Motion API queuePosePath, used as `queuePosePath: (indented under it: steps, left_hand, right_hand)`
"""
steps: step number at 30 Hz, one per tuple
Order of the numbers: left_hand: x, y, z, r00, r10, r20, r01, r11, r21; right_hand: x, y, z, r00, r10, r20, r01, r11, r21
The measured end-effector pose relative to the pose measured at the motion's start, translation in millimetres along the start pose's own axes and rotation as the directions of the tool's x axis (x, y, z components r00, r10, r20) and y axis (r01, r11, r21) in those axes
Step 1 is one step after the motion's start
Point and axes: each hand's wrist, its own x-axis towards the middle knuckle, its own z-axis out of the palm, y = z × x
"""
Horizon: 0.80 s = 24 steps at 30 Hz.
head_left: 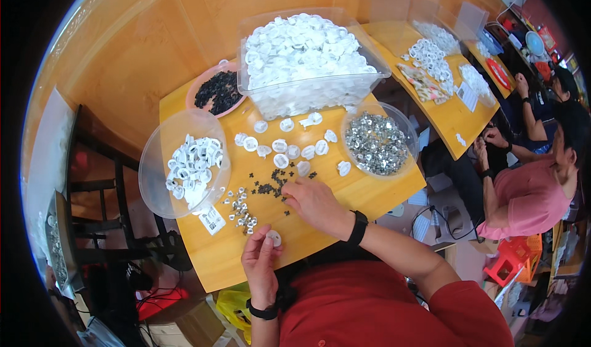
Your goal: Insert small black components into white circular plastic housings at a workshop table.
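Note:
My left hand (260, 264) pinches a white round plastic piece (274, 238) between thumb and fingers, above the front edge of the wooden table. With fingertips drawn together, my right hand (315, 206) reaches down at the edge of a scatter of small black cross-shaped pieces (268, 189); whatever is between its fingertips is hidden. Left of that scatter lies a group of small shiny metal pieces (241, 208). Several loose white round plastic pieces (281, 160) lie beyond the black ones.
A large clear bin (308, 88) heaped with white pieces stands at the back. Around it are a pink bowl (193, 94) of black pieces, a clear tub (151, 177) of white parts and a clear tub (407, 162) of metal parts. Two people sit at the right.

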Motion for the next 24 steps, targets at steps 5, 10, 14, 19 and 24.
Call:
queuePosePath:
  steps: [5,10,14,19,24]
  left_hand:
    - [0.9,-0.9,-4.8,1.0,0.01,0.012,-0.01,0.998,0.057]
    - [4.1,0.8,-0.7,0.999,-0.001,0.032,-0.001,0.997,0.072]
    - [6.4,5.0,7.1,0.997,-0.007,0.081,-0.005,0.99,0.144]
    - [10.8,2.9,16.6,0.992,-0.005,0.126,-0.024,0.973,0.232]
    - [13.2,5.4,22.4,0.996,-0.045,0.075,0.023,0.962,0.272]
  right_hand:
    - [3.1,-7.4,4.2,0.995,0.023,0.092,-0.011,0.992,-0.125]
    - [0.3,-3.5,8.7,0.994,-0.003,0.108,0.026,0.977,-0.213]
    - [0.6,6.0,10.5,0.993,-0.045,0.112,0.067,0.978,-0.197]
    - [0.3,11.4,2.9,0.987,-0.107,0.118,0.132,0.965,-0.226]
    - [-1.4,4.3,-9.1,0.997,0.027,0.066,-0.037,0.987,0.154]
